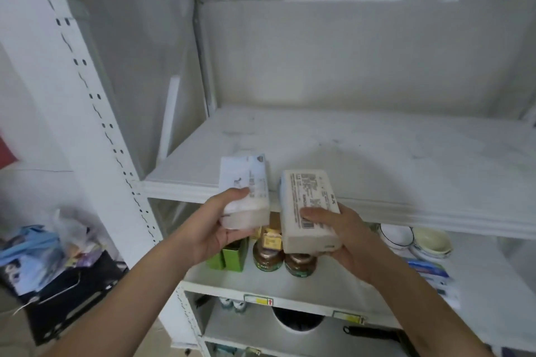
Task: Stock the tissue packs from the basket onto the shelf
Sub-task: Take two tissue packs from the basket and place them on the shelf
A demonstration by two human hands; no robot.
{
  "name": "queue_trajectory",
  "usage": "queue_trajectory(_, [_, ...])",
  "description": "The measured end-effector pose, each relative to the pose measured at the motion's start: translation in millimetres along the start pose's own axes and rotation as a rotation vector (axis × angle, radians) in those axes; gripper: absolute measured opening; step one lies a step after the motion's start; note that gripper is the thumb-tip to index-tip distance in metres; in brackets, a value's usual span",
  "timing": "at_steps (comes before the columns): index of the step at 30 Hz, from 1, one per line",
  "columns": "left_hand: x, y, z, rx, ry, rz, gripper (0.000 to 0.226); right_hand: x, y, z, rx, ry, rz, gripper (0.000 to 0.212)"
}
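My left hand [216, 224] grips a white tissue pack [245, 191] with small print on its face, held upright. A second, longer white tissue pack [309, 209] with a printed label is held in my right hand [345, 243], thumb across its top. Both packs hover side by side at the front edge of the wide white shelf [362, 153], which has nothing on it. The black basket [72, 290] stands low at the left, beside the shelving unit.
On the lower shelf [275, 284] under my hands stand a green box [232, 255], two brown jars [268, 255] and, to the right, stacked bowls [417, 240]. A perforated white upright [95, 113] borders the shelf on the left. Blue and clear bags [37, 249] lie in the basket.
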State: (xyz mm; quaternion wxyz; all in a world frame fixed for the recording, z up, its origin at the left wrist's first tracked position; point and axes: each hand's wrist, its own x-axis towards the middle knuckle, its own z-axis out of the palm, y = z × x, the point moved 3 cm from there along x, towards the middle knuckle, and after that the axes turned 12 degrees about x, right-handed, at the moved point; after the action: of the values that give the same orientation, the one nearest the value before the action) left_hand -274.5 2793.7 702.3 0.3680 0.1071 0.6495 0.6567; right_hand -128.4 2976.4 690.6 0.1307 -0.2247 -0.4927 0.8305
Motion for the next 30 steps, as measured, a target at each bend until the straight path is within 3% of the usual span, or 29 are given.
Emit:
queue_trajectory(6, [40.1,51.9,-25.6,-0.011,0.049,0.068,0.042,51.0,-42.2,35.0,-0.049,-0.059,-0.03,0.075])
queue_trajectory(9, [63.3,75.0,-38.6,0.051,0.03,0.068,0.042,87.3,-55.7,49.5,-0.118,-0.009,-0.045,0.067])
queue_trajectory(13, [100.9,88.8,-56.3,0.167,0.013,0.031,0.046,127.5,-61.5,69.5,-0.224,0.086,-0.058,0.071])
queue_trajectory(17, [129.1,91.1,-67.9,0.287,-0.011,0.015,0.046,153.3,-56.2,78.5,-0.222,0.159,-0.016,0.059])
queue_trajectory(24, [156.6,102.0,-74.8,0.523,-0.025,0.061,0.051,185.5,-58.9,82.6,-0.274,0.163,-0.057,0.049])
queue_trajectory(28, [183.7,98.1,-89.8,0.604,0.029,0.084,0.091,204.8,-50.4,82.7,-0.409,0.248,-0.2,0.047])
queue_trajectory(30, [193.6,95.5,-93.7,0.658,0.098,0.177,0.094,210.3,-47.4,84.6,-0.511,0.328,-0.25,0.073])
